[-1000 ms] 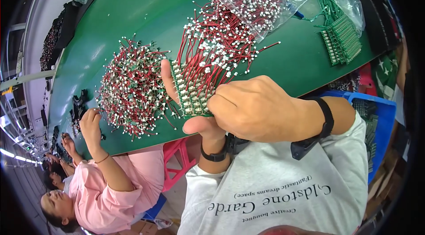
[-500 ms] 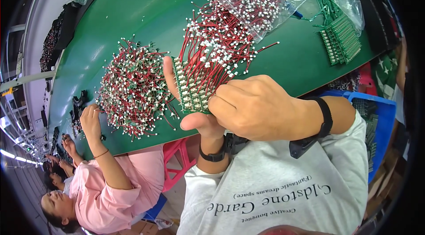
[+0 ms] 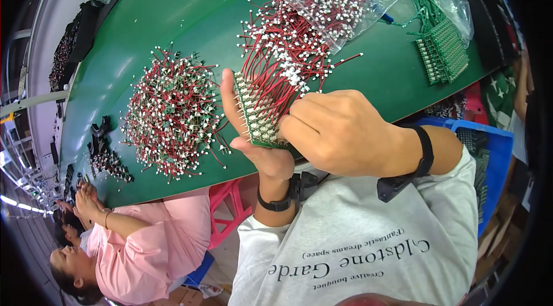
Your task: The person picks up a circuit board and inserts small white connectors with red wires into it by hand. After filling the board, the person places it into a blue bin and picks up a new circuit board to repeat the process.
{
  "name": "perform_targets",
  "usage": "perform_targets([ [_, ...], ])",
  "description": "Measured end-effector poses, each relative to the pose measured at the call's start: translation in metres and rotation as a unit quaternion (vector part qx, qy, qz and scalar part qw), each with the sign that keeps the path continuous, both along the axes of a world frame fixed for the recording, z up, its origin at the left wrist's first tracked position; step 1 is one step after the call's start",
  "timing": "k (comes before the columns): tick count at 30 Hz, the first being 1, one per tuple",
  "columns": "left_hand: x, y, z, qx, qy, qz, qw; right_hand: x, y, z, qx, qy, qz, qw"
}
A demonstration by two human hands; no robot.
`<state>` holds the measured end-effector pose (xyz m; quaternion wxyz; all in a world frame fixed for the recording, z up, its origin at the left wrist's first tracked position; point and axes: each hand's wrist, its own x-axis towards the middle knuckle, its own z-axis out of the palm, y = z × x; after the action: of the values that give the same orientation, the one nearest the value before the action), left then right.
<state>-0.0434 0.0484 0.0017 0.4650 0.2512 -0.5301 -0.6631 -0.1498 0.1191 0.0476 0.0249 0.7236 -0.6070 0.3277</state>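
In my left hand (image 3: 262, 156) lies a green circuit board panel (image 3: 262, 121), tilted, with rows of small components and pins along its near-left edge. My left thumb and a finger show at its sides; the other fingers are hidden beneath it. Red wires (image 3: 268, 84) with white plug ends run from the panel's upper side toward a heap of the same wires. My right hand (image 3: 337, 130) is closed, knuckles up, against the panel's right edge. Whatever its fingertips pinch is hidden behind the hand.
Left of the panel sits a large pile of small wired boards (image 3: 170, 116). A clear plastic bag (image 3: 345, 29) partly covers the wire heap. Stacked green panels (image 3: 443, 52) lie far right, near a blue bin (image 3: 498, 173). A co-worker in pink (image 3: 144, 248) works at left.
The panel in my left hand has shifted slightly right and tipped, so its pinned edge shows more. My right hand stays closed beside it. The co-worker's raised hand has dropped away from the pile.
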Motion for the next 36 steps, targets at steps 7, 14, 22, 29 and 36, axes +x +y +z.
perform_targets([
  [7,-0.003,0.003,0.003,0.006,-0.014,-0.014,1.000,0.004,-0.003,-0.009,-0.021,-0.054,0.005,0.998],
  [14,-0.002,0.000,0.001,0.018,-0.012,0.059,0.998,-0.006,0.000,-0.008,-0.081,-0.062,-0.003,0.995],
  [22,0.029,-0.037,-0.012,0.040,0.116,0.093,0.988,-0.082,0.026,-0.032,0.014,-0.007,-0.140,0.990],
  [29,0.020,-0.030,-0.016,0.057,0.150,0.176,0.971,-0.082,0.016,-0.051,0.080,-0.034,-0.110,0.990],
  [36,0.014,-0.024,-0.004,0.030,0.138,0.158,0.977,-0.089,0.020,-0.046,0.061,-0.093,-0.086,0.990],
])
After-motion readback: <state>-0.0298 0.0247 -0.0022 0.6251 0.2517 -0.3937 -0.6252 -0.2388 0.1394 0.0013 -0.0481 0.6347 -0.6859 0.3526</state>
